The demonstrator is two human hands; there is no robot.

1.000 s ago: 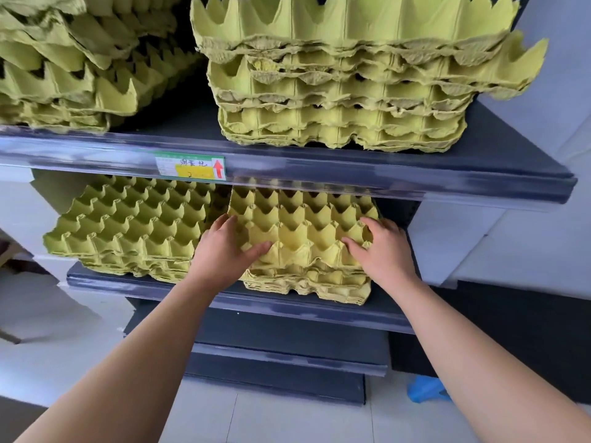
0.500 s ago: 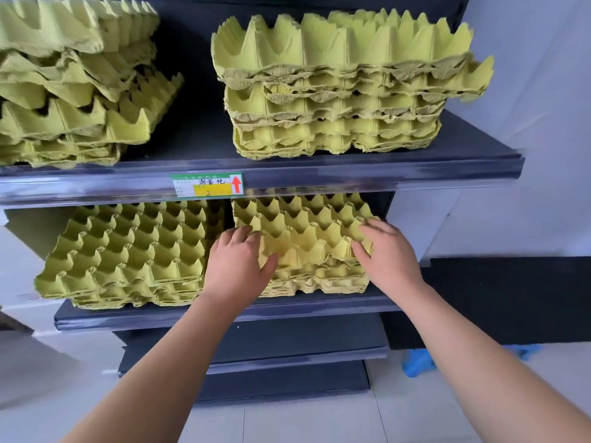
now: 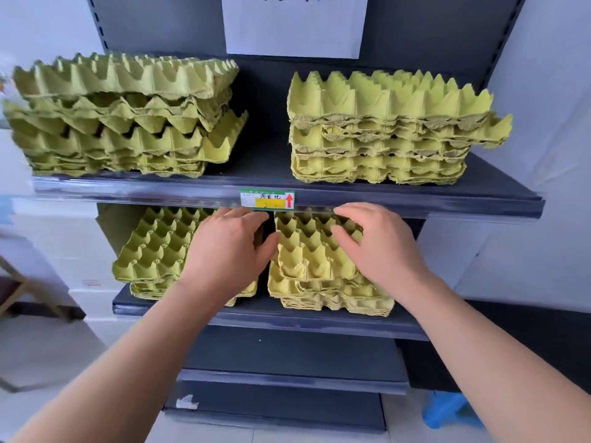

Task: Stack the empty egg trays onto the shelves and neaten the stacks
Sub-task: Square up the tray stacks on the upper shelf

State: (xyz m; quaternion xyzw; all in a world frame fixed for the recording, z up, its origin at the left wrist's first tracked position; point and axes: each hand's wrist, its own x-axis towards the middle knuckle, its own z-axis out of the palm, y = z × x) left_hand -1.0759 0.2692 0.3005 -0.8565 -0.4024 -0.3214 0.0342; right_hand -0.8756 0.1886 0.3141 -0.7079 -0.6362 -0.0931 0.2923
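Dark grey shelves [image 3: 415, 204] stand against a white wall [image 3: 547, 75] on a pale floor [image 3: 48, 350]. On the lower shelf, left hand [image 3: 224, 254] and right hand [image 3: 383, 251] grip the top tray [image 3: 307, 247] of the right stack [image 3: 335, 303].

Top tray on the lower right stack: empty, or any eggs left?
Empty where visible: the top tray shows only bare cups; its side cups are covered.

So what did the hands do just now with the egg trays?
Both hands slid farther back along the top tray of the lower right stack, left hand at its left edge, right hand over its right side, still holding it. The other stacks stayed put.
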